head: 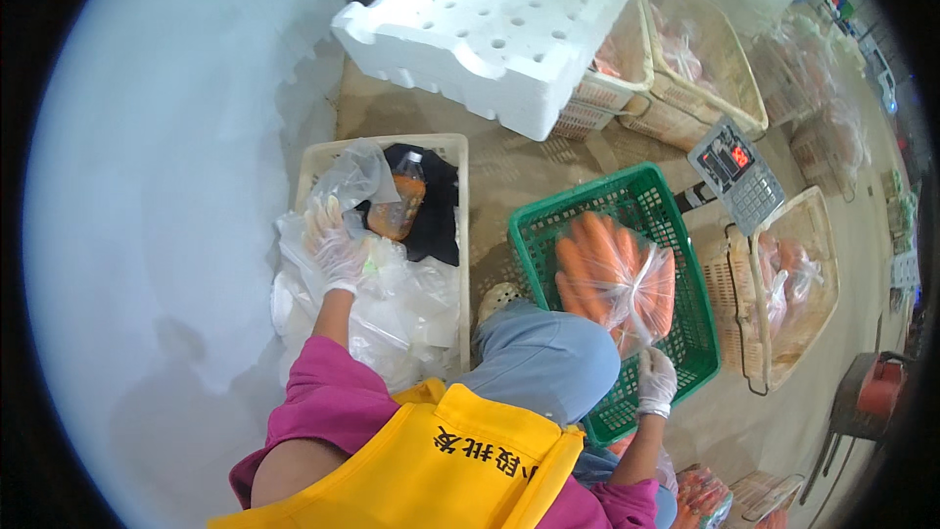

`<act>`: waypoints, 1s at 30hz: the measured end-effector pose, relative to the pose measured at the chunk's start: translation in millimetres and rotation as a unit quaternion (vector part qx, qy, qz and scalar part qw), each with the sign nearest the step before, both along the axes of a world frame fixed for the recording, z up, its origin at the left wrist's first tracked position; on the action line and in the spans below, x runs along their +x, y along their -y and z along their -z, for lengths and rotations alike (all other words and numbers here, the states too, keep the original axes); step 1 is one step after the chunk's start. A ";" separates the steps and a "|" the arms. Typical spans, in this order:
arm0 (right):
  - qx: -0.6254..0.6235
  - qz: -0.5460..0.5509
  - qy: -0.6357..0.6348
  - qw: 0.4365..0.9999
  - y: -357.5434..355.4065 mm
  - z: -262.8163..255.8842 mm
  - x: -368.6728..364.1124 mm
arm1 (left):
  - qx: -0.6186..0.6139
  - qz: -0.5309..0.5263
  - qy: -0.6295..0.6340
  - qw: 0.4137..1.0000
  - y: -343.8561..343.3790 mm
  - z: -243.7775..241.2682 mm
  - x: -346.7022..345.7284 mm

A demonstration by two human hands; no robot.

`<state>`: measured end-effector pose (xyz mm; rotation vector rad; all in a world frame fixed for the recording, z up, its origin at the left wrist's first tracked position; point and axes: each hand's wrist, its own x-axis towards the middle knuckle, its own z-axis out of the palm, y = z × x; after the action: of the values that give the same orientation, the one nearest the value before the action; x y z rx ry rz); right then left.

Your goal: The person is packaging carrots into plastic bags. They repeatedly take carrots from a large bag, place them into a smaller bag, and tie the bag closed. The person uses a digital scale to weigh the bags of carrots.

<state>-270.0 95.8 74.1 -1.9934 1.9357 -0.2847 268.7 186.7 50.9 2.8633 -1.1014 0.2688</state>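
My left hand (336, 253), in a thin clear glove, reaches over a cream plastic crate (464, 235) of clear plastic bags (389, 323). Its fingers touch a crumpled clear bag (356, 173); whether they grip it I cannot tell. In the same crate a bottle of orange-brown drink (400, 198) lies on black cloth (440, 228). My right hand (656, 382), gloved too, is at the gathered end of a tied clear bag of carrots (606, 257), its fingers closed on that end. The bag rests in a green plastic basket (518, 235) beside my knee.
A digital scale display (736, 175) stands beyond the green basket. A white foam box (470, 51) is ahead, next to cream crates (734, 95) of bagged produce. Another crate (822, 294) with bagged carrots is at the right. A white wall-like surface (169, 162) fills the left side.
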 end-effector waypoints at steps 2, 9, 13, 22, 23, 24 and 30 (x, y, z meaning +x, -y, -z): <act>-0.034 0.038 0.025 0.998 -6.3 -17.4 -8.5 | -0.036 -0.017 -0.060 0.997 -29.5 3.9 7.8; -0.105 0.122 0.234 0.959 -18.8 -90.4 21.8 | -0.212 0.076 -0.060 0.973 -91.2 39.7 50.0; -0.187 -0.188 0.150 0.952 -22.5 -196.2 175.3 | -0.243 0.307 0.097 0.915 -67.4 -27.1 -44.3; -0.263 -0.585 -0.119 0.758 6.5 -154.5 309.9 | -0.375 0.346 -0.260 0.820 -43.5 -102.1 -108.7; -0.248 -0.567 -0.070 0.783 5.7 -158.9 297.8 | -0.426 0.318 -0.279 0.800 -31.2 -84.9 -108.2; -0.228 -0.552 0.001 0.802 -9.7 -187.3 296.1 | -0.354 0.325 -0.312 0.820 -37.3 -75.0 -93.8; -0.075 -0.584 -0.139 0.796 -22.9 -251.2 245.0 | -0.165 0.441 -0.154 0.869 -20.5 -40.6 -49.1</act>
<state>-25.1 118.7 325.3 -3.0014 0.4557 0.2080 219.6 207.3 91.5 1.7695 -1.8866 -0.0597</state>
